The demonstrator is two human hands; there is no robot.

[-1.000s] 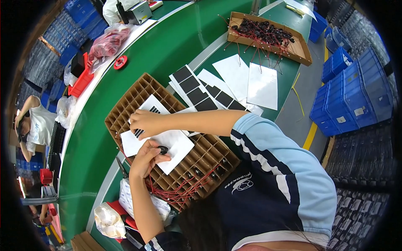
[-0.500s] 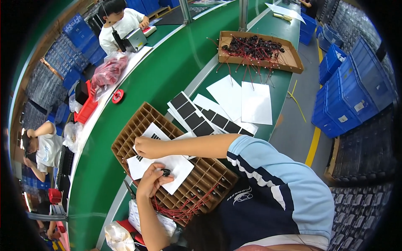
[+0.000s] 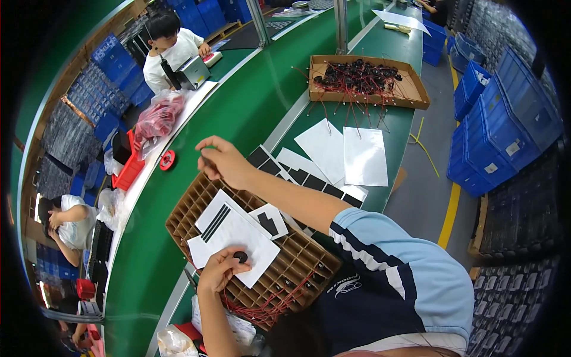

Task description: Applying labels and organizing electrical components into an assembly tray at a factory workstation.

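Green conveyor bench among blue crates

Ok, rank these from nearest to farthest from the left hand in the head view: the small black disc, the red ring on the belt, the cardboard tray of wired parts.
1. The small black disc, at the left hand fingertips, on a white sheet.
2. The red ring, farther up the green belt, to the left.
3. The cardboard tray of wired parts, far up and to the right.

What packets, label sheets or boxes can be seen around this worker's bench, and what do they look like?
White sheet with black stripes: on the brown cardboard grid, under the left hand.
Strip of black squares: on the green bench.
Two blank white sheets: beside the strip.
Shallow cardboard tray: black parts, red wires.
Clear bag: red contents.
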